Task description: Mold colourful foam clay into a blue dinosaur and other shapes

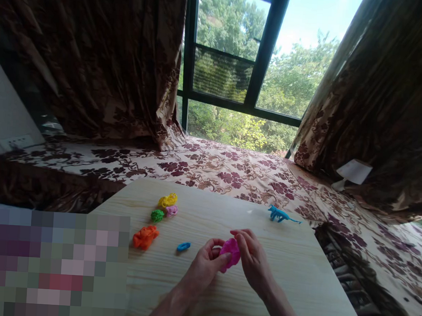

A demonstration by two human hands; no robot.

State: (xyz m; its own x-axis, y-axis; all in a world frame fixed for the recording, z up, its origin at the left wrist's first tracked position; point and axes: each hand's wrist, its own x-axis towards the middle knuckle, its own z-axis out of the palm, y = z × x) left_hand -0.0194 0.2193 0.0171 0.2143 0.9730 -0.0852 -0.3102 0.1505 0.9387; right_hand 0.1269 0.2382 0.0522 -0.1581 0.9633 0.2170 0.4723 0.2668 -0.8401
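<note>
Pinching a bright pink piece [230, 255] between thumb and fingers, the left hand [206, 262] is gripping it from the left. The right hand [253, 256] is pressing its fingers against the right edge; whether these are also clasping it, I cannot tell. The pink piece is showing a flattened, rounded form with a crinkled, uneven surface, and both hands are keeping it above the near middle of a pale wooden table [289, 282], whose grain is running in soft streaks.

Just left of the left hand, a small blue loop [183, 246] is lying on the wood. Farther left, a lumpy orange mass [145, 237] is resting below a cluster: a green ball [157, 215], a light pink lump [171, 211] and a tangled yellow lump [167, 200]. Near the far right corner, a blue four-legged figure [278, 214] is standing with its long thin tail stretching right.

Beyond the table, a floral cloth [231, 176] is covering a broad ledge beneath a dark-framed window [257, 70], where daylight is coming in past green trees. Dark patterned curtains are hanging at both sides, and a small white lamp [355, 170] is leaning at the right. A pixelated patch is hiding the lower left.
</note>
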